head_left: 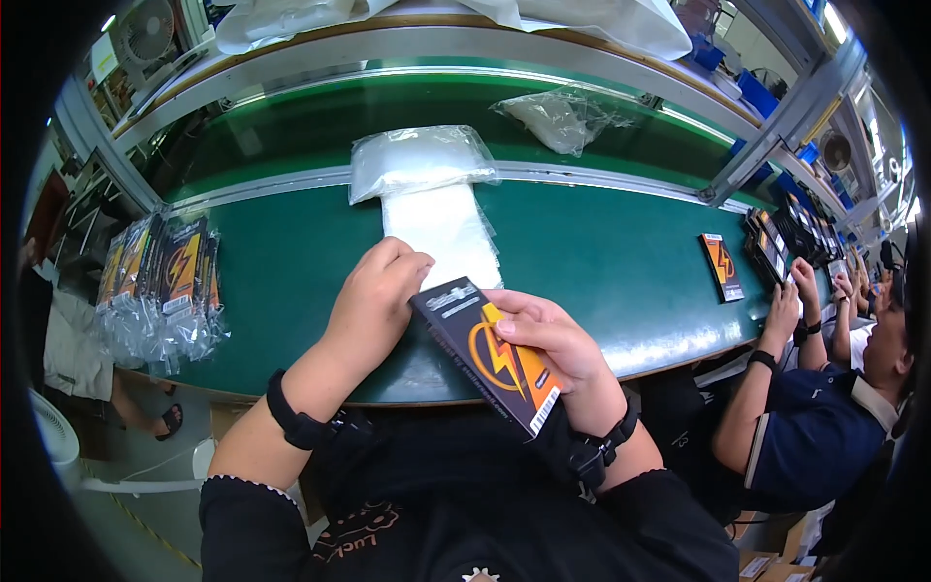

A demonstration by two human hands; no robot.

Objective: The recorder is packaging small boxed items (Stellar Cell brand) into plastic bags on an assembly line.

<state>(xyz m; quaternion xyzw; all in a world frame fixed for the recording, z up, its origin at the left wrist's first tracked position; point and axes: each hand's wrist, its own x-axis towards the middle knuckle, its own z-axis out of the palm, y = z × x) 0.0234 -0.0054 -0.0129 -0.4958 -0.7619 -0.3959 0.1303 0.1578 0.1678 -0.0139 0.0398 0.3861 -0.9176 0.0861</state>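
Note:
My right hand (558, 339) grips a flat black and orange box (490, 354) with a lightning-bolt emblem, thumb on its front face. The box is tilted, its upper left corner close to my left hand. My left hand (380, 296) is closed, its fingertips pinching at the near left edge of a stack of clear plastic bags (441, 233). How many bags it pinches is hidden. On the far end of that stack rests a plump, clear-wrapped packet (422, 160).
Bagged black and orange boxes (165, 281) stand in a pile at the left of the green table (621, 252). A single box (721, 267) lies at the right, near a co-worker's hands (790, 306). Crumpled plastic (562, 121) lies beyond the metal rail.

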